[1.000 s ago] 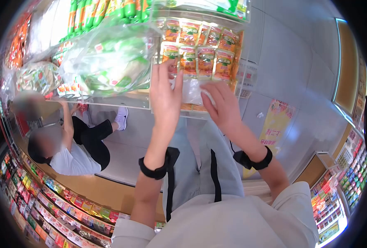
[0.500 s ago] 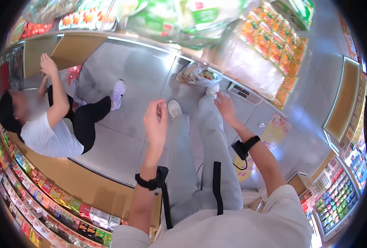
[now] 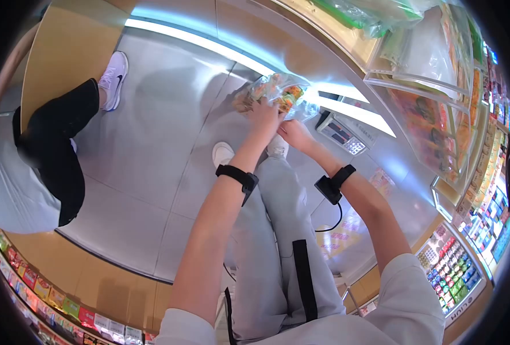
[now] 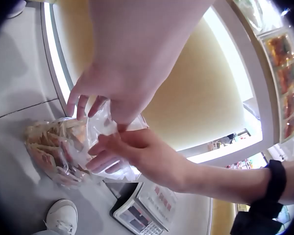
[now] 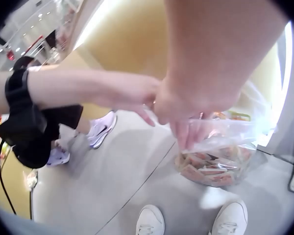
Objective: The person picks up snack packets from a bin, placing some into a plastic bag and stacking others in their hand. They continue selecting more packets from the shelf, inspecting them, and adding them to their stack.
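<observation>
A clear plastic bag (image 3: 278, 92) of small packets rests on the grey floor, close to the lit base of the display counter. At its gathered upper part, my left hand (image 3: 264, 119) pinches the film with thumb and forefinger, the other fingers hanging loosely over the bag in the left wrist view. Right beside it, my right hand (image 3: 296, 135) grips the bag's loose plastic with curled fingers. In the right wrist view the two hands (image 5: 196, 105) meet above the bag's packets (image 5: 210, 169). Film and overlapping fingers partly hide the grip.
A digital scale (image 3: 342, 135) stands on the floor to the right of the bag. Above it juts the counter with clear bins (image 3: 421, 86) of packaged food. A crouching person's leg (image 3: 59, 155) and a wooden panel (image 3: 65, 52) are at left. My white shoes (image 4: 62, 215) are near the bag.
Both hands have gone from the packets in the counter bin down to the bag on the floor, coming together and taking hold of its plastic. The head view has turned lower.
</observation>
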The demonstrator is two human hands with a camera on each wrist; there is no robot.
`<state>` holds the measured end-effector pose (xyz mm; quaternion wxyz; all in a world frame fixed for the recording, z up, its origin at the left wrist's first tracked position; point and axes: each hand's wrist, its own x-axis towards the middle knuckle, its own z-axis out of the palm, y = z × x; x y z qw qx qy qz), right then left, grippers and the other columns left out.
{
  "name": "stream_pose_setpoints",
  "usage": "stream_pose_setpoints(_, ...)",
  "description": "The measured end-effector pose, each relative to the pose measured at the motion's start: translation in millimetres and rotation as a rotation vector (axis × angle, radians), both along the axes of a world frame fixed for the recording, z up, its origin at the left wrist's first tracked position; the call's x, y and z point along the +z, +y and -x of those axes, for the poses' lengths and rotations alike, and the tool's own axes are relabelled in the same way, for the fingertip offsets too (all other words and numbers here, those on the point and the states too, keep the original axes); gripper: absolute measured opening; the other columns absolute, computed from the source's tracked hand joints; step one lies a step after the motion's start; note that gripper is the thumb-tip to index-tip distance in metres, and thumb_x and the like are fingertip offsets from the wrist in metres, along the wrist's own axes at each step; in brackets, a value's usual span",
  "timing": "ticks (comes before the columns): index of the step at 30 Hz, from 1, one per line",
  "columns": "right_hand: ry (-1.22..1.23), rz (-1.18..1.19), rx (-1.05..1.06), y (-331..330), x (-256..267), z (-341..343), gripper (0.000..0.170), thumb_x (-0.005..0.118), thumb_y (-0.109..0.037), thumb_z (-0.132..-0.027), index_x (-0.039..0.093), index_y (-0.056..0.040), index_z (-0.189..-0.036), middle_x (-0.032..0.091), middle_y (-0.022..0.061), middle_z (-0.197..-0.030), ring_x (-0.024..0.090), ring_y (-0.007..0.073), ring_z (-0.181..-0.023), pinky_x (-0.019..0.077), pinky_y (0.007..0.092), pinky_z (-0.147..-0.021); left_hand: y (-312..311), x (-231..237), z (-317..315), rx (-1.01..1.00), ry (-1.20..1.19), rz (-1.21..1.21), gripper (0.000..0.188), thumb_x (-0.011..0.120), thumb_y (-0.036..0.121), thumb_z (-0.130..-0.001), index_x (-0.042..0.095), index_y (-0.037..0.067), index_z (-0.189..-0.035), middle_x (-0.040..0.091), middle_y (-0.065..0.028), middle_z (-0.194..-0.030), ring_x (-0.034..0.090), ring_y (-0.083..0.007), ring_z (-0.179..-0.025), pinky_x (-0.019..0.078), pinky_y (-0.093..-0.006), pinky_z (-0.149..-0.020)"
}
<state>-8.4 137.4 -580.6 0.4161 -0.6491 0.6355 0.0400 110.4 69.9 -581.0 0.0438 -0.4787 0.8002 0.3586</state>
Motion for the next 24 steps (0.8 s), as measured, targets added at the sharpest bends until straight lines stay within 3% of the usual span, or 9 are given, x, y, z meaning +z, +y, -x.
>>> stream_pose_setpoints(3, -0.808, -0.212, -0.787, 0, -22, 18, 0.025, 0.055, -0.020, -0.082, 0.062, -0.0018, -0.098, 0.064, 0.0187, -0.086, 0.064, 0.0256, -0.080, 0.0504, 0.0344, -0.070, -5, -43, -1, 0.114, 0.167, -0.034, 0.020, 0.050, 0.013, -0.085, 0.055, 0.000, -0.098, 0.050, -0.0139, -0.107, 0.057, -0.0295, -0.093, 0.0501, -0.0399, -0.072)
stream_pose_setpoints(4, -0.862, -0.225, -0.861, -10, -27, 28, 0.030, 0.058, -0.021, -0.078, 0.061, -0.0043, -0.103, 0.062, 0.0195, -0.095, 0.062, 0.0252, -0.088, 0.0487, 0.0320, -0.078, -7, -43, -2, 0.131, 0.261, 0.159, 0.038, 0.054, -0.001, -0.074, 0.048, -0.002, -0.111, 0.048, -0.0141, -0.116, 0.060, -0.0322, -0.085, 0.0498, -0.0393, -0.069)
stream_pose_setpoints(7, -0.120, -0.168, -0.459, -42, -46, 46, 0.035, 0.062, -0.020, -0.074, 0.061, -0.0048, -0.105, 0.060, 0.0194, -0.103, 0.060, 0.0309, -0.093, 0.0477, 0.0345, -0.082, -15, -30, -4, 0.068, 0.230, 0.187, 0.046, 0.054, -0.004, -0.071, 0.045, -0.001, -0.115, 0.049, -0.0122, -0.113, 0.061, -0.0300, -0.080, 0.0502, -0.0373, -0.066)
stream_pose_setpoints(8, -0.067, 0.026, -0.247, -48, -56, 47, 0.050, 0.068, -0.022, -0.067, 0.055, -0.0036, -0.112, 0.059, 0.0210, -0.106, 0.058, 0.0347, -0.095, 0.0470, 0.0375, -0.084, -17, -23, -7, 0.040, 0.221, 0.168, 0.046, 0.054, -0.004, -0.071, 0.045, -0.001, -0.116, 0.049, -0.0121, -0.112, 0.060, -0.0295, -0.080, 0.0502, -0.0367, -0.065)
stream_pose_setpoints(12, 0.091, -0.180, 0.033, -44, -150, 54, 0.073, 0.072, -0.025, -0.058, 0.045, -0.0034, -0.122, 0.059, 0.0239, -0.104, 0.059, 0.0346, -0.093, 0.0477, 0.0394, -0.082, -23, -1, -15, -0.025, 0.202, 0.136, 0.048, 0.054, -0.004, -0.070, 0.045, -0.002, -0.118, 0.049, -0.0112, -0.108, 0.060, -0.0282, -0.079, 0.0502, -0.0351, -0.063)
stream_pose_setpoints(16, 0.056, -0.021, 0.088, 0, -274, 59, 0.067, 0.071, -0.029, -0.058, 0.051, -0.0019, -0.116, 0.063, 0.0222, -0.090, 0.063, 0.0332, -0.081, 0.0505, 0.0374, -0.075, -17, 2, -27, -0.028, 0.279, 0.158, 0.053, 0.052, -0.005, -0.069, 0.045, -0.001, -0.121, 0.050, -0.0109, -0.107, 0.059, -0.0276, -0.081, 0.0503, -0.0357, -0.063)
stream_pose_setpoints(20, -0.013, -0.080, -0.001, -8, -261, 49, 0.058, 0.067, -0.030, -0.064, 0.054, -0.0019, -0.114, 0.064, 0.0190, -0.090, 0.063, 0.0320, -0.083, 0.0508, 0.0371, -0.074, -17, 7, -39, -0.005, 0.323, 0.159, 0.054, 0.052, -0.006, -0.069, 0.046, 0.000, -0.122, 0.051, -0.0115, -0.109, 0.060, -0.0286, -0.081, 0.0507, -0.0361, -0.063)
stream_pose_setpoints(22, 0.154, -0.117, -0.011, -33, -181, 15, 0.055, 0.066, -0.026, -0.067, 0.053, -0.0020, -0.115, 0.063, 0.0188, -0.094, 0.063, 0.0324, -0.085, 0.0506, 0.0383, -0.075, -17, 6, -41, 0.000, 0.335, 0.161, 0.055, 0.052, -0.006, -0.068, 0.046, 0.001, -0.122, 0.051, -0.0114, -0.111, 0.060, -0.0289, -0.079, 0.0509, -0.0362, -0.062)
stream_pose_setpoints(24, 0.234, -0.136, 0.036, -40, -165, 7, 0.050, 0.063, -0.021, -0.070, 0.053, -0.0031, -0.116, 0.062, 0.0187, -0.098, 0.062, 0.0328, -0.087, 0.0505, 0.0395, -0.076, -18, 5, -42, 0.001, 0.343, 0.150, 0.055, 0.052, -0.006, -0.068, 0.045, 0.002, -0.123, 0.051, -0.0113, -0.113, 0.060, -0.0293, -0.077, 0.0511, -0.0362, -0.061)
